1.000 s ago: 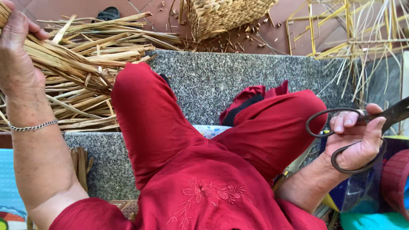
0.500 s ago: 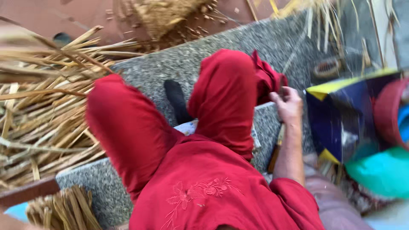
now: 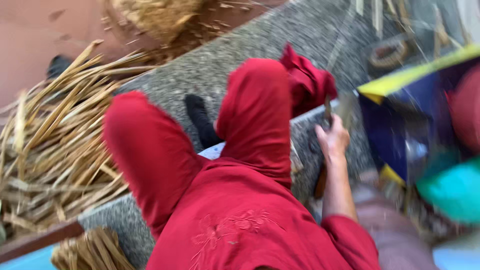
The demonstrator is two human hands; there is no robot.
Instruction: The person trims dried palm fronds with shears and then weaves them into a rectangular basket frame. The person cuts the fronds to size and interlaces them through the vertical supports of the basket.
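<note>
Grey speckled stone (image 3: 235, 65) runs under me as a step or ledge, and beyond its far edge lies a reddish-brown floor (image 3: 45, 45); the whole view is blurred, so small things are hard to read. Only my right hand (image 3: 331, 141) is visible; my left hand is out of the frame. My right hand rests at the near edge of the stone, just beside my right knee, with the fingers curled downward around something dark. A thin dark piece (image 3: 327, 109) stands up from the fingers, and a brownish one (image 3: 320, 182) hangs below the wrist, but I cannot tell what tool this is, and I cannot tell if the hand really grips it or only lies on it. My red trousers (image 3: 150, 150) and red tunic (image 3: 240, 225) cover the middle of the picture and hide much of the stone. A bunched red cloth (image 3: 307, 80) lies just behind my right knee, and a dark sock (image 3: 200, 120) shows between my legs. On my left, a big heap of dry straw-coloured reed strips (image 3: 50, 145) lies near my left leg and is cut off by the frame. On my right, a dark blue box with a yellow rim (image 3: 395, 125) stands near the hand, with a narrow strip of stone free between them. A turquoise object (image 3: 452, 192) beside it is too blurred to name.
</note>
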